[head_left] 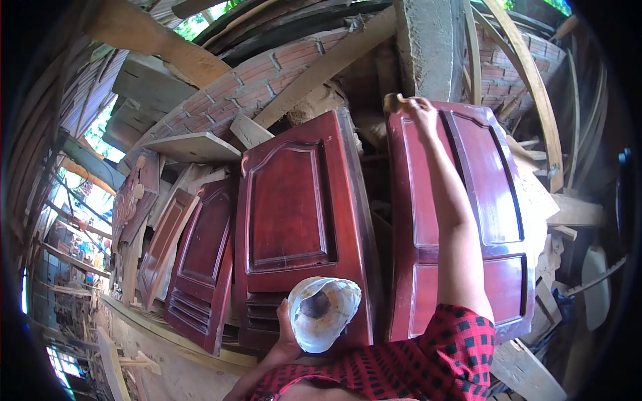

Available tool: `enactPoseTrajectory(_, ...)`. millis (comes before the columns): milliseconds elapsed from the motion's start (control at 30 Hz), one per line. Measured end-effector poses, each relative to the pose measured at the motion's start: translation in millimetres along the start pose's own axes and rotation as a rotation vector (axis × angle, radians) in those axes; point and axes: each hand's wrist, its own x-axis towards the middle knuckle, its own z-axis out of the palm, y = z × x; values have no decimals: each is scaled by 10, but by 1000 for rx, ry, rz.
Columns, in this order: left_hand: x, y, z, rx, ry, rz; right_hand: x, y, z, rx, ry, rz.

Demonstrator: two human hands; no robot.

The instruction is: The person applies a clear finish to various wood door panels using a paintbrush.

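In the head view, my left hand is wrapped around the side of a whitish plastic tub. The tub is tilted toward me and has a dark patch of liquid at its bottom. My right arm reaches far forward, and my right hand is closed on a small brown pad. That pad is right at the top left corner of a glossy dark red panelled door. Nearer my left hand, another dark red door leans upright, with an arched panel and slats low down.
More red-brown panels, including a slatted door, lean at the left. Behind stand a brick wall and a concrete post. Planks and a slanted wooden beam surround the doors. Wood scraps lie at the right.
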Motion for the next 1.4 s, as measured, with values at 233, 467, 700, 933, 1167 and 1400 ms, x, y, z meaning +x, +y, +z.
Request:
enactPoseTrajectory(233,19,-111,-312,-214,85,-84,483,173,-1785,80,692,-58)
enactPoseTrajectory(467,52,-189,-558,-197,132,-47,-72,-471,-2792,-806,803,-49)
enactPoseTrajectory(700,49,-301,-649,-119,206,29,-785,-987,-3407,-806,87,5)
enactPoseTrajectory(933,65,-240,-483,-99,151,87,-1602,-2788,-2854,-994,-215,554)
enactPoseTrajectory(1167,121,-246,-520,-153,126,103,-1393,-2829,-2580,-1002,-330,675)
enactPoseTrajectory(1400,132,-256,-587,-177,156,127,-526,-1289,-2377,-1112,30,-8)
